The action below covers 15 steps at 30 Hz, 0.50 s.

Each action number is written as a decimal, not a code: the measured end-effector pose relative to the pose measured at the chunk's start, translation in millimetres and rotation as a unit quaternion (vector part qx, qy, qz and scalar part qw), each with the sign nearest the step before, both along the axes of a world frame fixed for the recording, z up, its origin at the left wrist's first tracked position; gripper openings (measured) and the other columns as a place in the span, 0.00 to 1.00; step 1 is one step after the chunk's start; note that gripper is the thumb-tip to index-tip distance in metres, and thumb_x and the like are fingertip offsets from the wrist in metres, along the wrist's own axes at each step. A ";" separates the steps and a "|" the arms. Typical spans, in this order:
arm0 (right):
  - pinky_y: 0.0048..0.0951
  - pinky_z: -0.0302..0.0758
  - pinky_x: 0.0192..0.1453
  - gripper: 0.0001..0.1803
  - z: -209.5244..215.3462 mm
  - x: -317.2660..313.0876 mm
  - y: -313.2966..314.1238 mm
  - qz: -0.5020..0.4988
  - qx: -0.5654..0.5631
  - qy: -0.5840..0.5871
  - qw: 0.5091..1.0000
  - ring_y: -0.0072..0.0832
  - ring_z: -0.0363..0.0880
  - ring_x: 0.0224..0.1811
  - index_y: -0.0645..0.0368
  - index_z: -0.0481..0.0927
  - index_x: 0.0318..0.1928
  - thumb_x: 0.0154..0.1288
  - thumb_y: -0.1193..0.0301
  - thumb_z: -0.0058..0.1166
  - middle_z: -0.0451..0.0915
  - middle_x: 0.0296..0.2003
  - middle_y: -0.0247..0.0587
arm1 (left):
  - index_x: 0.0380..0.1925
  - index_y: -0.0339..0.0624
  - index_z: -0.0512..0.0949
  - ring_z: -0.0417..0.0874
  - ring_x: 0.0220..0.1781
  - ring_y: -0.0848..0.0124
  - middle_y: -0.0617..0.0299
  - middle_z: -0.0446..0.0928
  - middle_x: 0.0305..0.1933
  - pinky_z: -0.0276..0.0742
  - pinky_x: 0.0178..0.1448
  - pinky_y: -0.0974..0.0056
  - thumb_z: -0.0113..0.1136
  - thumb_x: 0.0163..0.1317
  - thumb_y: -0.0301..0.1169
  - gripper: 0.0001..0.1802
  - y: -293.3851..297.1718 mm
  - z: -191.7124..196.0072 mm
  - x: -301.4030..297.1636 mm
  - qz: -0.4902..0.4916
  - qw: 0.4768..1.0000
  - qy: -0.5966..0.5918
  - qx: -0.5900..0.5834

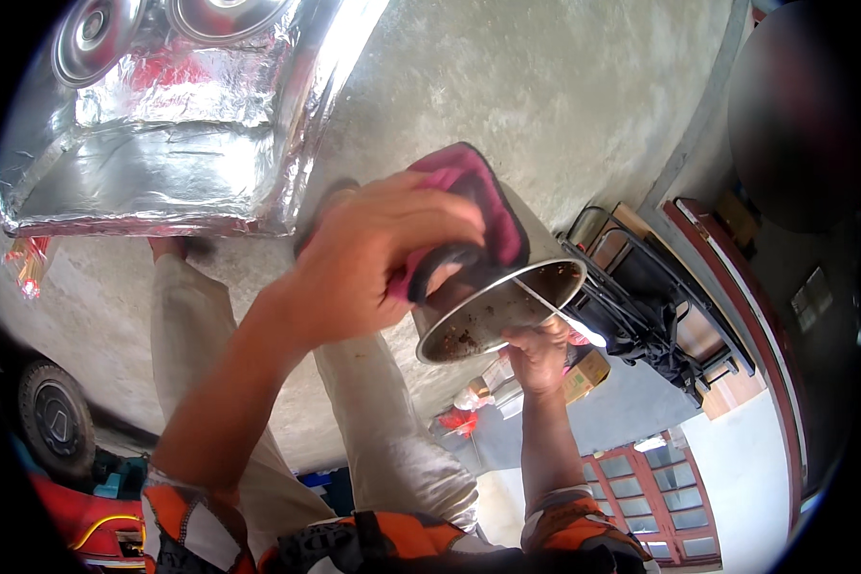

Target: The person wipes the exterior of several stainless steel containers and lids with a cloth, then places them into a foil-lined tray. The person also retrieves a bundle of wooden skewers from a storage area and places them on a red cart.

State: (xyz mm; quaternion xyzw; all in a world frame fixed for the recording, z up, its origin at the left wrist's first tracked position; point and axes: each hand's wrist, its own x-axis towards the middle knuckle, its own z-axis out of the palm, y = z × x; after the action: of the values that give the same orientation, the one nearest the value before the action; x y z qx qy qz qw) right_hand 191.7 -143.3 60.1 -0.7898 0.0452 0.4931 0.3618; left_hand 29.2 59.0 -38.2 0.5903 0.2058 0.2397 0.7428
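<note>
A metal pot [461, 330] is tipped over in front of me, its mouth toward the lower right. Reddish-brown bits cling to its inner wall. My right hand [540, 354] grips its rim, thumb at the inside edge. A thin pale stick-like thing with a white end [584, 331] crosses the mouth near that hand; its kind is unclear. My left hand [383, 244] is closed on a pink cloth with black edging [497, 206], held against the pot's outer side. The fingers of this hand are partly blurred, and the cloth hides part of the pot.
A foil-covered table [172, 172] with round metal lids [96, 38] stands at the upper left. Folded black chairs [660, 306] lean at the right. A bundle of thin sticks [31, 258], a wheel [55, 421] and a cardboard box [585, 375] also stand around me.
</note>
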 end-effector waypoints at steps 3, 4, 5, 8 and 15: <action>0.20 0.70 0.23 0.10 1.5 2.8 -1.0 0.022 -0.015 -0.023 0.999 0.20 0.73 0.22 0.65 0.79 0.31 0.45 0.85 0.50 0.78 0.25 0.38 | 0.34 0.40 0.75 0.75 0.39 0.56 0.56 0.76 0.37 0.68 0.44 0.60 0.58 0.46 0.22 0.12 2.7 0.0 16.7 -0.012 0.998 0.065 0.014; 0.20 0.70 0.22 0.09 1.3 3.9 -4.2 0.026 -0.025 -0.018 0.999 0.20 0.72 0.22 0.65 0.79 0.31 0.45 0.85 0.50 0.77 0.25 0.38 | 0.32 0.42 0.75 0.74 0.36 0.54 0.55 0.74 0.33 0.69 0.39 0.61 0.58 0.46 0.24 0.11 6.5 0.5 22.6 -0.021 0.996 0.076 0.049; 0.20 0.70 0.22 0.09 1.3 4.5 -6.7 0.030 -0.035 -0.013 0.999 0.20 0.72 0.22 0.65 0.78 0.30 0.45 0.85 0.51 0.77 0.25 0.38 | 0.30 0.43 0.75 0.74 0.36 0.55 0.56 0.74 0.32 0.69 0.39 0.59 0.57 0.44 0.24 0.10 7.8 -2.0 29.4 -0.051 0.992 0.098 0.067; 0.19 0.70 0.22 0.08 -1.0 -1.1 -6.4 0.019 -0.028 0.013 0.999 0.19 0.72 0.21 0.64 0.78 0.29 0.46 0.85 0.51 0.77 0.23 0.36 | 0.24 0.43 0.75 0.76 0.35 0.56 0.57 0.75 0.26 0.72 0.37 0.55 0.55 0.41 0.26 0.06 5.9 -14.8 47.1 -0.093 0.980 0.141 0.100; 0.17 0.70 0.21 0.10 -7.9 0.5 -15.3 0.102 -0.083 0.013 0.991 0.17 0.72 0.19 0.64 0.79 0.29 0.44 0.86 0.50 0.78 0.23 0.35 | 0.25 0.42 0.77 0.79 0.30 0.55 0.53 0.77 0.25 0.73 0.35 0.56 0.55 0.47 0.30 0.06 1.0 -31.4 58.9 -0.225 0.927 0.293 0.060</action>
State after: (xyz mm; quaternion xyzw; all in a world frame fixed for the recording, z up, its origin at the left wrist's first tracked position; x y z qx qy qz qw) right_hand 192.2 -158.7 52.2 -0.8111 0.0098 0.5325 0.2417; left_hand 88.1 59.9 -69.6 0.7087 0.2613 -0.1059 0.6467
